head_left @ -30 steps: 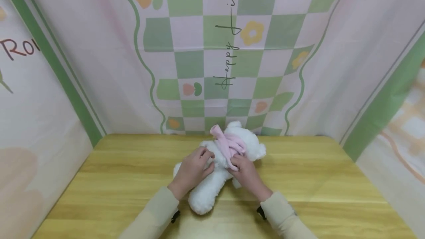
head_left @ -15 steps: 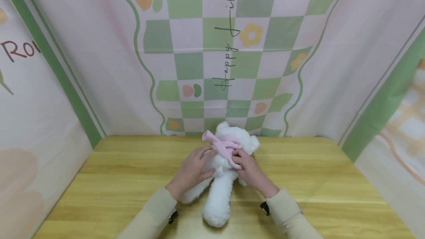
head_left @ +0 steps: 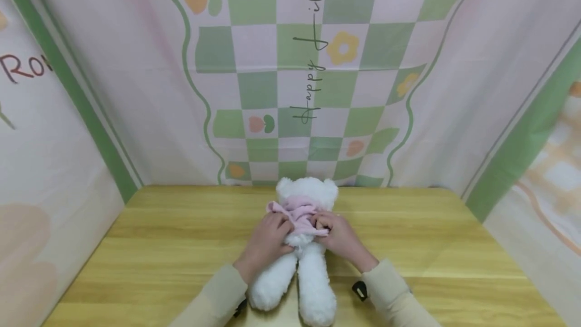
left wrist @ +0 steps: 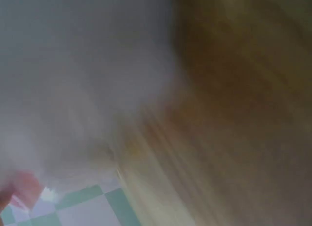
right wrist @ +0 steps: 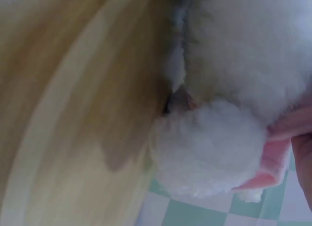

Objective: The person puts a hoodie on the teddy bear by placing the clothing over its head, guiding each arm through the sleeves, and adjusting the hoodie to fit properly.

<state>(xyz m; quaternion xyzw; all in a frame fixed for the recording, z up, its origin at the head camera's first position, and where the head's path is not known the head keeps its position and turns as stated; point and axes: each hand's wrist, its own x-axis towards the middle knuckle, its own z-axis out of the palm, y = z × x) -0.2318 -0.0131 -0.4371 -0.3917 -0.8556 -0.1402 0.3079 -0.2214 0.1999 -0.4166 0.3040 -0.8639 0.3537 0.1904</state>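
A white plush bear (head_left: 313, 284) lies on the wooden table, head toward the back and legs toward the front. Bunched round its neck and upper body is a small pink garment (head_left: 299, 211). My left hand (head_left: 267, 240) has curled fingers at the garment's left edge and seems to pinch it, though the grip is partly hidden. At the right edge, my right hand (head_left: 340, 235) pinches the pink fabric between thumb and fingers. The right wrist view shows a rounded white limb (right wrist: 209, 148) beside the pink cloth (right wrist: 273, 162). Much of the left wrist view is blurred white plush (left wrist: 73, 80).
The wooden table (head_left: 431, 246) extends to both sides of the bear. Behind it hangs a green-and-white checked curtain (head_left: 299, 79), close to the bear's head. More patterned fabric (head_left: 50, 165) encloses the left and right sides.
The bear has turned from a slant to nearly straight, its head moving left and legs swinging right. The pink garment is spread wider and lower, and my left fingers have come to its edge.
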